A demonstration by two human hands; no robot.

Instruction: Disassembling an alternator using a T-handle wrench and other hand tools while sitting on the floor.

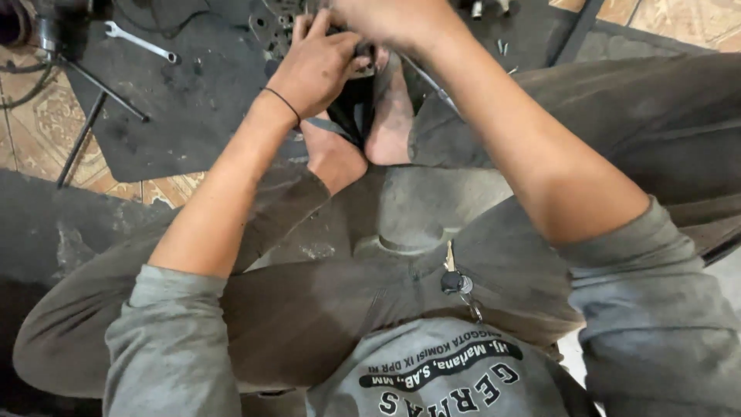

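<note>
Seen from my remote feed off the head camera: nearest the lens, a key (450, 255) and dark fob hang at the waist of a person seated on the floor in a grey sweatshirt and dusty trousers, knees spread wide. Beyond, two bare feet (363, 139) meet sole to sole and pinch a dark metal part (356, 108) upright between them, its long axis running away from the body toward the hands. The left hand (318, 68), a thin black band on its wrist, curls its fingers closed over the top of that part from the left. The right hand (390, 19) bears down on the same spot from above and the right, partly cut off by the frame edge; I cannot tell how tightly it is closed or what it grips. Both hands sit right on the part, the left showing more clearly. Farther out, on a dark mat (193, 93) over patterned floor tiles, lie a silver wrench (140, 41), thin black rods (104, 89) and a jumble of metal pieces (274, 31).
</note>
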